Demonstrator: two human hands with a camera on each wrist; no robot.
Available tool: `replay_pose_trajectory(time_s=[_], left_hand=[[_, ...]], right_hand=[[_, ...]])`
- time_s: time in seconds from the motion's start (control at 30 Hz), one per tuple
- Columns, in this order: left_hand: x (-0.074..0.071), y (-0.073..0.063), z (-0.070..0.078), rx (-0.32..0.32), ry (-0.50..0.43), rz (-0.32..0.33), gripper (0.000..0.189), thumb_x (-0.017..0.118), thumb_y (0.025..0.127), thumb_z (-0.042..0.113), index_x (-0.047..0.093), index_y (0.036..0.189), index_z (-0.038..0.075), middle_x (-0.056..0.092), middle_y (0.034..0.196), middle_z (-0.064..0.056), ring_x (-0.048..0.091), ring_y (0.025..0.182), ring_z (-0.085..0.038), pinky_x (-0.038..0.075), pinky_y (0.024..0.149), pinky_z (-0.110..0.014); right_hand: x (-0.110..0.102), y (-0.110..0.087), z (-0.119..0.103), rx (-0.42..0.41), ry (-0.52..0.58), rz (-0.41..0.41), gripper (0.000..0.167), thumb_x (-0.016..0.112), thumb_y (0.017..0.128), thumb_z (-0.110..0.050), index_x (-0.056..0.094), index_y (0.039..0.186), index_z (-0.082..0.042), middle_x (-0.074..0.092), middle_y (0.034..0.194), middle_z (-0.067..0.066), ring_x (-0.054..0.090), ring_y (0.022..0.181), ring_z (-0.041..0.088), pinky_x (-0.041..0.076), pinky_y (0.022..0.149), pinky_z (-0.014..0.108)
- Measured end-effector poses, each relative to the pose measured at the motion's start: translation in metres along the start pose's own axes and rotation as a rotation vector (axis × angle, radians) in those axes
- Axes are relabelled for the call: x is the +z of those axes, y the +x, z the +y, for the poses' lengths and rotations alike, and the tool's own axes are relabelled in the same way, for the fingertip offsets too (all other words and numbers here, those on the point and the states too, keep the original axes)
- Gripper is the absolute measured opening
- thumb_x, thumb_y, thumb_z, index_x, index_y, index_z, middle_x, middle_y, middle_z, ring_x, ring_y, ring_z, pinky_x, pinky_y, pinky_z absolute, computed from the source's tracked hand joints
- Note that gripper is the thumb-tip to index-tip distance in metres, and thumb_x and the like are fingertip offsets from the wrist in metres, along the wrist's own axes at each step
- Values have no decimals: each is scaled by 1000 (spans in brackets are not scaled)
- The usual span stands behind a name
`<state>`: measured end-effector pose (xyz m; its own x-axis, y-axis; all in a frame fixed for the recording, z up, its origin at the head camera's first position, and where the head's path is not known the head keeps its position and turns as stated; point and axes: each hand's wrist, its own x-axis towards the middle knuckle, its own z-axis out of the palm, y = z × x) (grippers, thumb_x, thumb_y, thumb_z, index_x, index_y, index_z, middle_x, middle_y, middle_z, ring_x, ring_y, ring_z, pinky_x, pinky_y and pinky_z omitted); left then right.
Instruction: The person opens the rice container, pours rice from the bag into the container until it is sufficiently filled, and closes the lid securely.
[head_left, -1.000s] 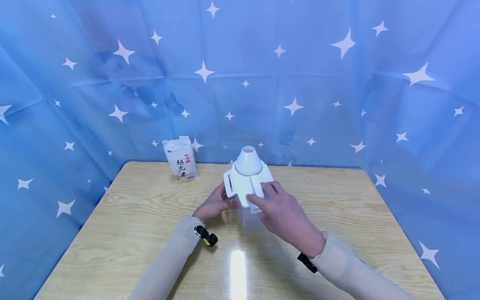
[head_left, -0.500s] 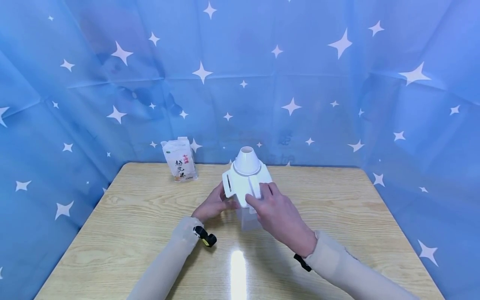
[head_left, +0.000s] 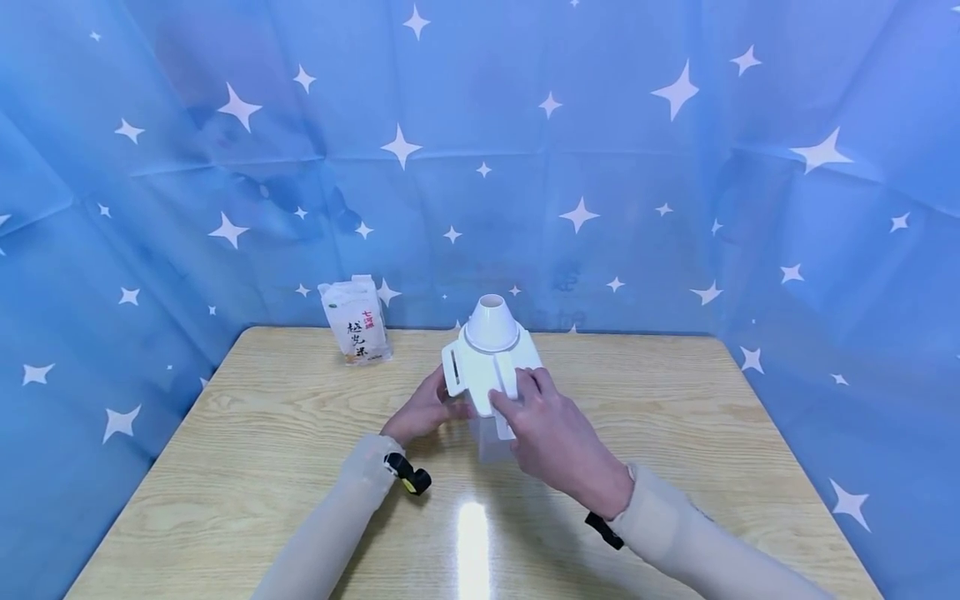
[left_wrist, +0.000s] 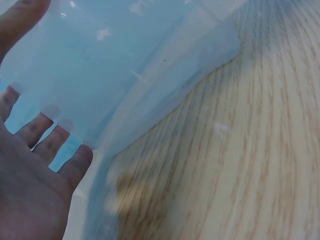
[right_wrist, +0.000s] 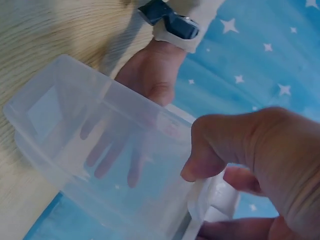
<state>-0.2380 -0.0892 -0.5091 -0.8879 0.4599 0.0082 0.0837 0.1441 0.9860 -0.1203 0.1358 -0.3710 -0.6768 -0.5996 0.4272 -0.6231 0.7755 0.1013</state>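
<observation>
Near the back middle of the table stands a translucent plastic container [head_left: 491, 447] with a white lid [head_left: 478, 379]. A white cone-shaped cup [head_left: 492, 327] sits on the lid, its narrow end up. My left hand [head_left: 423, 412] lies against the container's left side. Through the clear wall in the right wrist view, its fingers [right_wrist: 112, 155] show straight and spread. My right hand [head_left: 558, 433] holds the lid by its front right edge, the thumb [right_wrist: 205, 165] on one side and fingers on the other. Part of the right fingers is hidden behind the lid.
A white bag with red and black lettering [head_left: 356, 321] stands at the back left of the wooden table [head_left: 225, 483]. Behind the table hangs a blue curtain with white stars [head_left: 465, 100]. Each wrist wears a black strap.
The head view has shifted slightly. Both hands keep their places on the container and lid, while the lid's front flap shows a little more below the right thumb.
</observation>
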Motion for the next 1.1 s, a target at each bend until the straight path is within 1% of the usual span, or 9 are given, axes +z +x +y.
replay_pose_trajectory(time_s=[0.1, 0.27, 0.33, 0.43, 0.57, 0.67, 0.8, 0.97, 1.1], left_hand=[[0, 0, 0, 4, -7, -15, 93, 85, 81, 17, 35, 158, 31, 39, 164, 2, 33, 154, -31, 25, 128, -54], [0, 2, -1, 11, -22, -28, 93, 84, 83, 14, 32, 159, 29, 36, 166, 1, 31, 155, -31, 24, 129, -54], [1, 2, -1, 14, -25, -31, 93, 83, 83, 13, 32, 159, 30, 35, 166, 2, 31, 155, -31, 24, 129, -54], [1, 2, -1, 14, -24, -31, 95, 83, 83, 13, 31, 159, 32, 35, 166, 3, 30, 155, -29, 24, 129, -53], [0, 3, 0, 15, -20, -21, 96, 84, 80, 12, 33, 158, 35, 37, 165, 4, 32, 155, -29, 24, 129, -54], [-1, 3, 0, 9, -13, -13, 96, 85, 79, 13, 35, 157, 37, 40, 163, 6, 34, 154, -27, 25, 128, -54], [-3, 0, 2, -14, -8, -15, 97, 87, 78, 15, 35, 155, 41, 40, 162, 8, 36, 153, -28, 26, 128, -56], [-5, -2, 9, -22, 10, -26, 99, 91, 75, 24, 34, 154, 46, 39, 162, 11, 36, 152, -29, 27, 126, -59], [-5, -4, 15, -6, 12, -18, 101, 93, 74, 26, 34, 154, 47, 39, 162, 12, 38, 151, -28, 29, 126, -58]], right_hand=[[-4, 2, 3, -13, 18, -15, 57, 92, 63, -14, 73, 116, -13, 68, 110, 23, 62, 97, 36, 64, 67, 37], [-7, 4, 7, -37, 36, 0, 51, 80, 62, -10, 76, 112, -14, 69, 100, 16, 59, 85, 29, 57, 61, 31], [-8, 4, 8, -38, 42, 3, 49, 78, 62, -9, 76, 111, -14, 69, 98, 15, 58, 83, 28, 55, 61, 30], [-8, 3, 8, -20, 60, 0, 48, 77, 63, -9, 76, 111, -15, 69, 100, 14, 58, 84, 28, 53, 59, 29], [-9, 1, 8, 20, 89, -15, 48, 79, 68, -12, 76, 115, -17, 69, 109, 14, 57, 90, 28, 53, 59, 28], [-12, -1, 8, 62, 131, -61, 48, 81, 73, -16, 74, 121, -20, 67, 120, 14, 59, 100, 28, 57, 63, 30], [-17, -3, 10, 105, 218, -129, 52, 82, 77, -24, 72, 128, -24, 62, 132, 10, 57, 115, 27, 60, 72, 33], [-21, -4, 15, 128, 318, -138, 57, 84, 79, -35, 68, 133, -25, 60, 139, 10, 57, 122, 29, 61, 79, 40], [-22, -1, 25, 152, 412, -157, 66, 84, 83, -42, 60, 143, -25, 54, 149, 13, 53, 133, 33, 60, 93, 49]])
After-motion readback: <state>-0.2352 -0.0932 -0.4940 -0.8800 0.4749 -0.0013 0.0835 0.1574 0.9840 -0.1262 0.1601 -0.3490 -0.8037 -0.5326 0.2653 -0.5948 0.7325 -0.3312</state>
